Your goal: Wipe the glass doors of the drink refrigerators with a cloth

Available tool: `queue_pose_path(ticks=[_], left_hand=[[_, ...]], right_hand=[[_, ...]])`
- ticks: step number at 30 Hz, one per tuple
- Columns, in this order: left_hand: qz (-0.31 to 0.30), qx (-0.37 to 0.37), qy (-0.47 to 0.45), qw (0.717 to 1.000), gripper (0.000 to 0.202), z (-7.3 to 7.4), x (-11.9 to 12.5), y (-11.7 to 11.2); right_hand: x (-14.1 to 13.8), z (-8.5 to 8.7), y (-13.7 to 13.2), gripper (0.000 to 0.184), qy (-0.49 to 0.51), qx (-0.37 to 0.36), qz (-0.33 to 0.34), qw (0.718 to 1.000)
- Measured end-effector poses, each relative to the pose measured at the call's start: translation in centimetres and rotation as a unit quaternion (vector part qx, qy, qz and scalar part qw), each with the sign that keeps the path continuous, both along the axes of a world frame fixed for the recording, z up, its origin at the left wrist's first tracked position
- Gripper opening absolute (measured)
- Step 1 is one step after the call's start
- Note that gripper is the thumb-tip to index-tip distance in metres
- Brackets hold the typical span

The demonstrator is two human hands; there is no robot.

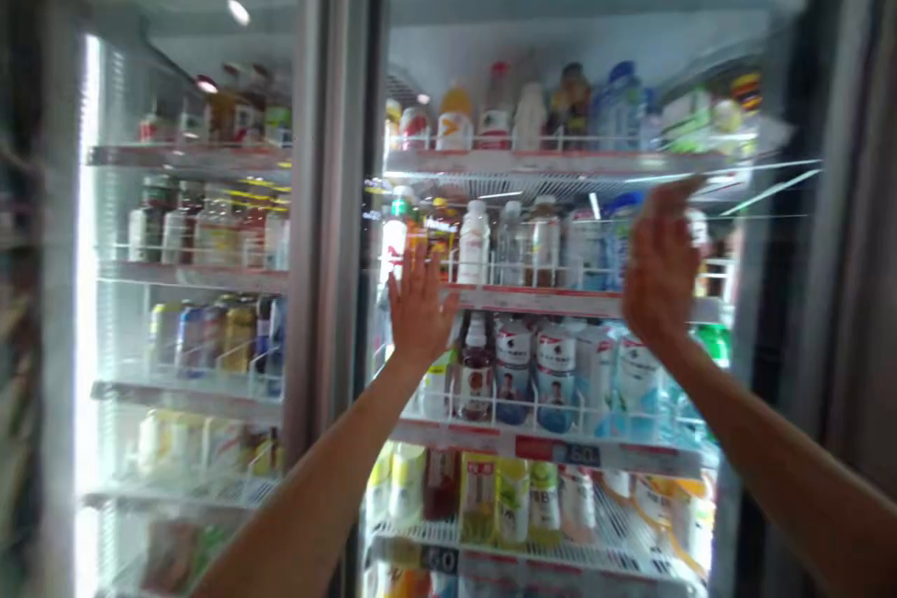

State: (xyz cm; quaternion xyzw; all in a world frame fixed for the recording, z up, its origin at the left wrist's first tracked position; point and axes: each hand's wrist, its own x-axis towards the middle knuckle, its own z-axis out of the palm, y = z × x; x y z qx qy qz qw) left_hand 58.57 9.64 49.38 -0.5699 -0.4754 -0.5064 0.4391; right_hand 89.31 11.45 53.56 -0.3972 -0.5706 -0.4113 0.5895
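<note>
Both my arms reach forward toward the glass door (561, 5) of a lit drinks fridge. My left hand (420, 313) is raised with its fingers apart, and it holds nothing. Behind it are bottles on the middle shelves, among them a white bottle (475, 243) and a dark bottle with a white cap (476, 378). Further right, my right hand (659, 276) is up too, blurred, its fingers extended and nothing in it. Large bottles with white and blue labels (556, 374) stand between the hands, one shelf lower. Whether either palm touches the glass I cannot tell.
To the left is a second fridge section (196, 276) with several shelves of bottles and cans. A grey metal frame (326, 159) divides the two sections. Yellow-labelled bottles (512, 500) and orange tubs (655, 495) fill a lower shelf. Lights reflect on the glass.
</note>
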Motion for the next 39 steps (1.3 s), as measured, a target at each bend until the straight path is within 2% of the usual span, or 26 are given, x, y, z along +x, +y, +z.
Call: queue_pose_path(ticks=[2,3,5,7,8,9,11,13,14,15,17,19,20,21,23,25,26,27,28,30,32,33,35,37,39], left_hand=[[-0.007,0.024,0.006,1.000,0.060,0.1,-0.4,0.6],[-0.009,0.032,0.011,0.999,0.060,0.2,-0.5,0.7],[-0.006,0.051,0.021,0.998,0.061,0.3,-0.5,0.8],[0.001,0.061,0.030,0.998,0.062,0.3,-0.3,0.5],[0.005,0.064,0.033,0.997,0.062,0.2,-0.3,0.4],[0.009,0.064,0.036,0.997,0.063,0.2,-0.2,0.2],[0.014,0.058,0.041,0.997,0.064,0.1,-0.2,-0.1],[0.014,0.057,0.048,0.997,0.063,0.5,-0.6,-0.4],[0.013,0.054,0.053,0.997,0.062,1.0,-0.8,-0.6],[0.011,0.051,0.058,0.997,0.060,1.6,-1.1,-0.7],[0.009,0.044,0.063,0.997,0.056,3.3,-1.8,-1.0],[0.009,0.043,0.048,0.998,0.056,5.2,-2.3,-0.9],[0.011,0.044,0.036,0.998,0.058,6.0,-2.5,-0.8],[0.013,0.046,0.023,0.999,0.059,6.7,-2.5,-0.6],[0.018,0.051,0.008,0.998,0.061,7.4,-2.6,-0.3],[0.020,0.054,0.013,0.998,0.061,7.6,-2.7,-0.2],[0.019,0.054,0.020,0.998,0.061,7.5,-2.8,-0.2],[0.018,0.052,0.029,0.998,0.060,7.4,-3.0,-0.3],[0.018,0.049,0.038,0.998,0.059,7.4,-3.2,-0.4],[0.020,0.048,0.049,0.997,0.058,7.4,-3.5,-0.6],[0.022,0.049,0.052,0.997,0.055,7.5,-3.9,-0.8],[0.021,0.051,0.053,0.997,0.055,7.6,-4.0,-0.8],[0.019,0.049,0.061,0.997,0.055,7.8,-4.4,-0.9],[0.017,0.042,0.071,0.996,0.055,8.0,-4.6,-1.0],[0.013,0.036,0.076,0.996,0.055,8.1,-4.9,-1.1]], right_hand=[[0.2,-0.8,1.6,0.049,-0.129,-0.020,-0.008,0.991],[0.8,-0.7,2.4,0.048,-0.127,-0.016,-0.016,0.992],[2.6,0.2,3.5,0.049,-0.024,-0.011,-0.030,0.999],[3.7,1.7,3.7,0.052,0.142,-0.001,-0.038,0.989],[3.7,2.3,3.6,0.052,0.172,-0.003,-0.034,0.984],[3.1,2.6,3.3,0.053,0.154,-0.007,-0.027,0.988],[1.0,2.4,2.7,0.054,0.004,-0.016,-0.010,1.000],[-0.7,1.9,2.3,0.057,-0.171,-0.030,0.001,0.985],[-0.9,1.9,2.1,0.058,-0.208,-0.041,-0.002,0.977],[-0.6,2.3,2.1,0.057,-0.197,-0.052,-0.010,0.979],[1.0,4.1,2.2,0.054,-0.045,-0.073,-0.037,0.996],[2.2,6.7,2.3,0.053,0.129,-0.082,-0.052,0.987],[2.1,7.9,2.2,0.053,0.162,-0.083,-0.049,0.982],[1.3,8.8,2.2,0.053,0.151,-0.081,-0.042,0.984],[-1.2,9.7,1.9,0.053,0.025,-0.066,-0.021,0.997],[-3.4,9.7,1.7,0.053,-0.140,-0.040,-0.002,0.989],[-3.8,9.8,1.7,0.053,-0.187,-0.028,0.004,0.982],[-3.7,10.2,1.7,0.052,-0.192,-0.019,0.009,0.981],[-3.2,10.7,1.8,0.051,-0.153,-0.014,0.016,0.988],[-1.9,12.4,2.0,0.050,0.007,-0.015,0.030,0.999],[-2.0,13.8,2.0,0.050,0.108,-0.023,0.043,0.993],[-2.9,14.1,1.9,0.050,0.096,-0.028,0.048,0.994],[-6.3,13.5,1.5,0.052,-0.032,-0.032,0.053,0.998],[-9.8,12.3,1.0,0.053,-0.202,-0.021,0.059,0.977],[-11.7,11.8,0.8,0.054,-0.289,-0.011,0.060,0.955]])
